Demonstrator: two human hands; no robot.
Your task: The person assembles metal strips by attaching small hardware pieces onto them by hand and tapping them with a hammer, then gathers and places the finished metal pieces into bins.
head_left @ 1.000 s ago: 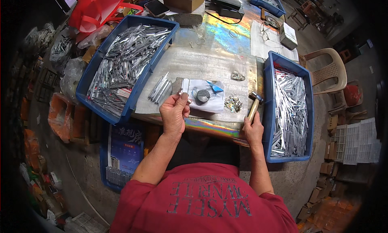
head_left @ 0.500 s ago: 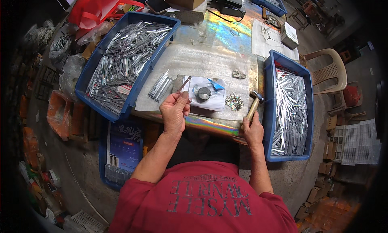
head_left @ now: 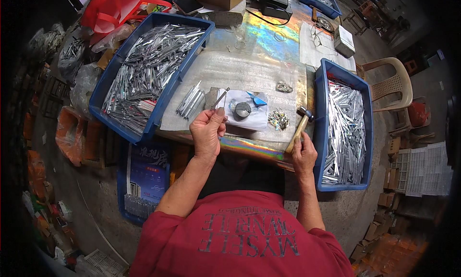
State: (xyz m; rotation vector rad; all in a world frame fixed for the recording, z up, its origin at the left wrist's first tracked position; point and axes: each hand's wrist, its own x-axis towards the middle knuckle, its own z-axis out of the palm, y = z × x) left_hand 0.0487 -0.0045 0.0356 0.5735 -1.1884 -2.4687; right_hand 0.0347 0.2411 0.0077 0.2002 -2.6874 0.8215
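My left hand (head_left: pixel 207 131) pinches a slim metal strip (head_left: pixel 222 98) between thumb and fingers, tilted up beside a white paper pad (head_left: pixel 254 123). On that pad stands a small dark round metal block (head_left: pixel 242 110), with a scrap of blue paper (head_left: pixel 258 101) behind it. My right hand (head_left: pixel 304 156) is closed around the wooden handle of a hammer (head_left: pixel 299 127), its head up by the table's right edge. Left of the pad lies a row of silver strips (head_left: pixel 191 101). To its right is a small heap of shiny, colourful slivers (head_left: pixel 278 119).
Blue trays heaped with silver strips flank me, a left tray (head_left: pixel 154 114) and a right tray (head_left: pixel 369 133). A clear bag of small bits (head_left: pixel 284 87) lies beyond the slivers. Eyeglasses (head_left: pixel 315 38) rest at the far right, near a plastic chair (head_left: pixel 407 80).
My right hand has shifted slightly right on the hammer, and its grip on the handle looks different. The strip in my left hand has turned a little and looks brighter.
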